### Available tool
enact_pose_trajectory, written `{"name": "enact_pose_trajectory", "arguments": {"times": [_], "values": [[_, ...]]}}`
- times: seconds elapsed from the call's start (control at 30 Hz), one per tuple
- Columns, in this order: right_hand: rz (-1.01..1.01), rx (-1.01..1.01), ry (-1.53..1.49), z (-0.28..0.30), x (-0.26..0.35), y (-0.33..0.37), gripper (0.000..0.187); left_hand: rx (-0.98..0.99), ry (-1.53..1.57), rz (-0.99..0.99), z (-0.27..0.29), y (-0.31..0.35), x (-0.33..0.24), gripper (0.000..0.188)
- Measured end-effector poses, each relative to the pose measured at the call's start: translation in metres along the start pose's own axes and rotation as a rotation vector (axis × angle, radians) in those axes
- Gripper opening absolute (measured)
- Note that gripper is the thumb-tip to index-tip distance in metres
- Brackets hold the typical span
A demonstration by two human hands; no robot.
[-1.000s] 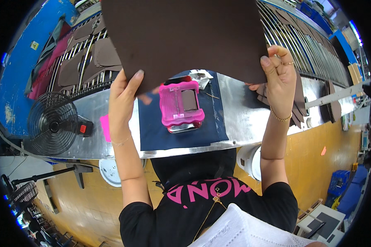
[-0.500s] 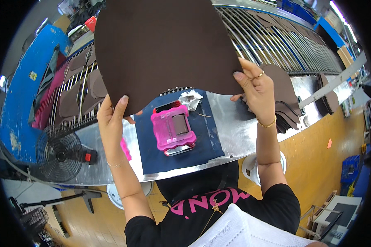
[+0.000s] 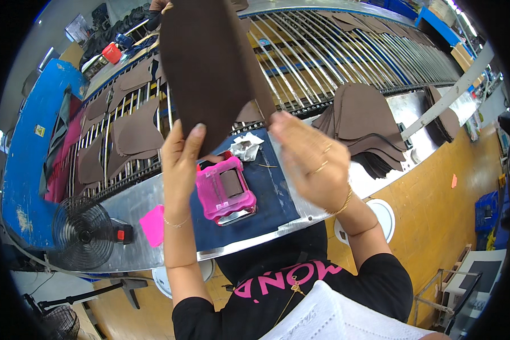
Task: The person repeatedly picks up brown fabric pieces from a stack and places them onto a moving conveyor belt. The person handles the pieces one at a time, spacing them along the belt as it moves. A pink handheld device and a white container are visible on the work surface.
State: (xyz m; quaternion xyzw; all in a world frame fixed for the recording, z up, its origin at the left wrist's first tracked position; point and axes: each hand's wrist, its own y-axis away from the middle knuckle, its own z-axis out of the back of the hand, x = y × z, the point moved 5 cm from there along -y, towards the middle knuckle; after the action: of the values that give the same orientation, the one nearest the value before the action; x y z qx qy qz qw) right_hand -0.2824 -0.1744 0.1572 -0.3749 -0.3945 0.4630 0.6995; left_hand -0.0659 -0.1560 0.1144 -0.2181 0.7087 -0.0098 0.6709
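A large, thin dark brown panel (image 3: 204, 73) is held up over the worktable, bent along its right side. My left hand (image 3: 181, 150) pinches its lower left corner between thumb and fingers. Blurred by motion, my right hand (image 3: 311, 161) has its fingertips closed at the lower end of the panel's right edge. Below them, a pink wavy-edged holder (image 3: 209, 198) with a brown rectangle in its middle lies on a dark blue mat (image 3: 272, 207). Crumpled white paper (image 3: 245, 147) sits just behind the holder.
Brown cut pieces (image 3: 139, 130) lie on a metal rod rack (image 3: 300, 62) beyond the table. A stack of brown panels (image 3: 368, 119) stands at right, beneath a pale bar (image 3: 447, 93). At left are a black fan (image 3: 84, 232) and a pink sheet (image 3: 153, 225).
The panel has gone from spread flat to bent and narrower in view. My right hand has moved left and nearer to me; my left hand has shifted slightly right.
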Motion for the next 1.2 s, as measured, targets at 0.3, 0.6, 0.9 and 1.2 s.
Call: {"name": "enact_pose_trajectory", "arguments": {"times": [0.3,0.6,0.9,1.2], "values": [[0.050,0.204,-0.016,-0.048,0.046,0.022,0.036,0.143,0.605,0.069,-0.022,0.020,0.016,0.021],[0.143,0.145,-0.165,-0.044,0.043,0.024,0.032,0.024,0.457,-0.025,-0.004,0.022,0.026,0.035],[0.285,0.088,-0.585,-0.019,0.066,0.051,0.023,0.643,0.792,-0.313,0.010,-0.031,0.002,0.011],[0.246,0.099,-0.575,-0.009,0.075,0.059,0.020,0.691,0.840,-0.301,-0.001,-0.015,-0.014,0.013]]}}
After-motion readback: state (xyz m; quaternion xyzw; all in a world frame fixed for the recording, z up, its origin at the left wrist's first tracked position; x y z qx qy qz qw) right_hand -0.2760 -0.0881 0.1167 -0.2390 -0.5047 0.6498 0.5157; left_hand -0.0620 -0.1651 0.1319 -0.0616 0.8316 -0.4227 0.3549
